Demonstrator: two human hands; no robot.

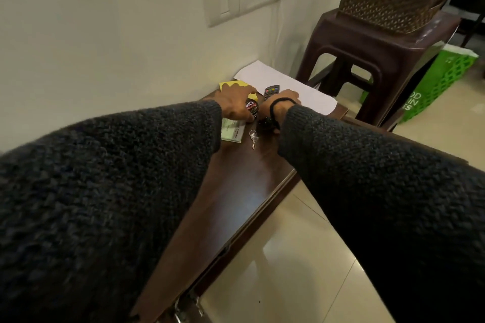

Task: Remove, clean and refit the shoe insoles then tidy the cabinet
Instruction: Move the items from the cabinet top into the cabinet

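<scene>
My left hand [235, 103] grips a round black tin [252, 109] with red and white lettering, which stands on the dark brown cabinet top [236, 178]. My right hand [287, 98] lies flat just right of the tin, on a white paper sheet [309, 92] and beside a black remote control [271, 90]. Its fingers point away from me and look straight. A black band circles the right wrist. No shoes or insoles are in view.
A small dark object [266, 123] lies under my right wrist, with keys [253, 137], a pale booklet [232, 132] and a yellow paper [232, 84] nearby. A brown stool [367, 60] bearing a lattice basket [388, 0] stands right of the cabinet, beside a green bag [441, 86].
</scene>
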